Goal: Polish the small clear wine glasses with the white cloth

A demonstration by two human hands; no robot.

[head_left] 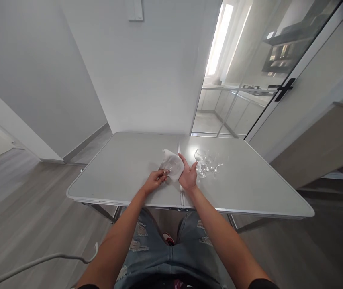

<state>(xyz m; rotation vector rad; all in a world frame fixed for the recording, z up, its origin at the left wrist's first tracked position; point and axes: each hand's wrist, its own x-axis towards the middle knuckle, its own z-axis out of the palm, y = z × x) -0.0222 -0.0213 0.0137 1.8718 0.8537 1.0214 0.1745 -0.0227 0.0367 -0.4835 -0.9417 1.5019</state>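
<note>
Together, left hand (155, 181) and right hand (188, 175) grip one glass (166, 167) in one cloth (174, 162); three glasses (208, 162) stand nearby.

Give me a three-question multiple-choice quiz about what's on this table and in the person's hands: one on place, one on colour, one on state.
1. Where do the spare wine glasses stand?
A. by the right hand
B. at the table's left edge
C. on the floor

2. What colour is the cloth?
A. red
B. white
C. black

3. How is the glass in the hands?
A. standing upright alone
B. shattered
C. held, wrapped in the cloth

Answers:
1 A: they cluster on the table just beyond the right hand.
2 B: the cloth looks white.
3 C: the left hand grips it while the right presses the cloth around it.
</note>
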